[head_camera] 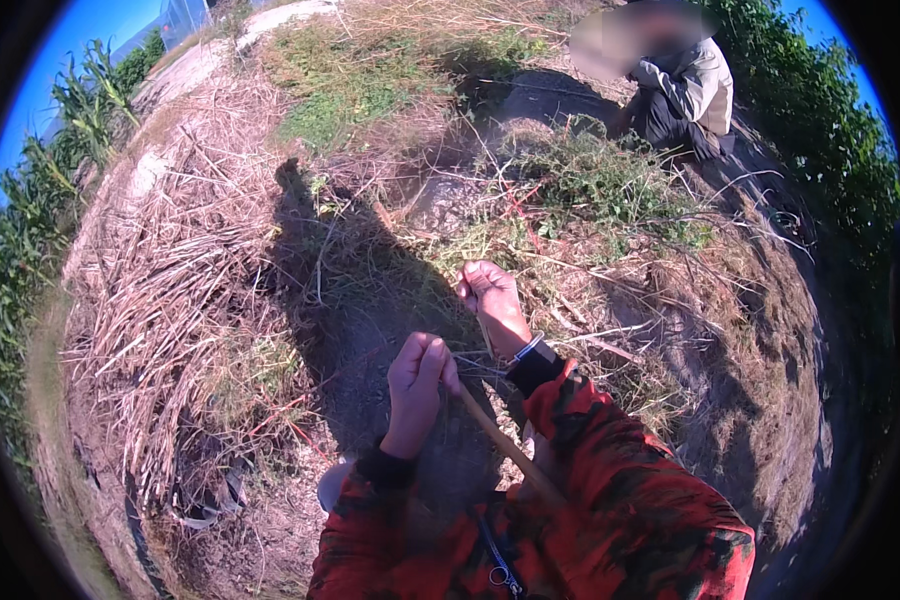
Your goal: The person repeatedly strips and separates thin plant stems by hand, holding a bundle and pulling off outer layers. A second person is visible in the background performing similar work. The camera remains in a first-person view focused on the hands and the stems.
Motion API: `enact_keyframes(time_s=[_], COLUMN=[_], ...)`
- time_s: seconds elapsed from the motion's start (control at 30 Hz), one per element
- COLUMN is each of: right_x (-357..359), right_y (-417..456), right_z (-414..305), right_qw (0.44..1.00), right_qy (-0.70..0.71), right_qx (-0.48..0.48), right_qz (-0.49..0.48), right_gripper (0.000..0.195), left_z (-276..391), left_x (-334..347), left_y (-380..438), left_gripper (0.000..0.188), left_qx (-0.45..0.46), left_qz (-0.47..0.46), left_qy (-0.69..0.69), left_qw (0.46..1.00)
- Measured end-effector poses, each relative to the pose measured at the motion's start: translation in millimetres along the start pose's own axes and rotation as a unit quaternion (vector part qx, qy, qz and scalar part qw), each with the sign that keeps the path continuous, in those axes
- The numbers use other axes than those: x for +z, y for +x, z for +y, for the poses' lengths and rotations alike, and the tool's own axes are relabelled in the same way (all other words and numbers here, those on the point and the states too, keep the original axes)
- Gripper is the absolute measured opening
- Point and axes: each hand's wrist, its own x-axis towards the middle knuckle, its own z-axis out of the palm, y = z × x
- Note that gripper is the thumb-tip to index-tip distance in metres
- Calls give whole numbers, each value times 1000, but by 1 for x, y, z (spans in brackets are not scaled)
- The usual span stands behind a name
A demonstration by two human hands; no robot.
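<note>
Near the middle, my left hand (414,386) has its fingers closed at the upper end of a slim wooden stick (501,441), which slants down towards my jacket. Above and right of it is my right hand (495,300), thumb and fingers pinched together, with a thin pale stalk (486,335) showing below the fingers. What lies inside either fist is mostly hidden. A light band (525,346) circles my right wrist. The hands are apart, over shaded soil and cut grass.
Dry stalks (172,300) lie heaped at the left. Uprooted green plants (607,176) and loose twigs lie ahead. A person (694,90) crouches at the upper right beside a leafy green hedge (817,97). Corn plants (94,97) stand at the far left. Red strands (521,206) lie among the weeds.
</note>
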Motion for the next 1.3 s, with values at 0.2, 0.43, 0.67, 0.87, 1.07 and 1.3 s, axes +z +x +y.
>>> enact_keyframes(time_s=[0.2,0.43,0.67,0.87,1.07,1.3], right_x=[-24,-10,0,3,2,-2], right_y=[15,3,-15,-18,-18,-15], right_z=[-6,-3,-4,-10,-17,-24], right_qw=[996,989,984,986,982,984], right_qy=[90,139,128,107,105,91], right_qx=[-1,49,89,87,117,107], right_qz=[16,-29,-90,-94,-100,-112], right_gripper=[24,24,24,26,34,46], left_z=[6,-21,-36,-22,-23,-29], left_x=[-14,-12,-8,-5,-11,-20], left_y=[5,12,15,13,14,14], left_gripper=[18,12,13,11,15,18], left_qx=[-19,-78,-93,-111,-118,-52], left_qz=[63,74,-15,-38,-47,-11], left_qy=[-44,52,105,114,119,309], left_qw=[997,993,990,986,985,950])
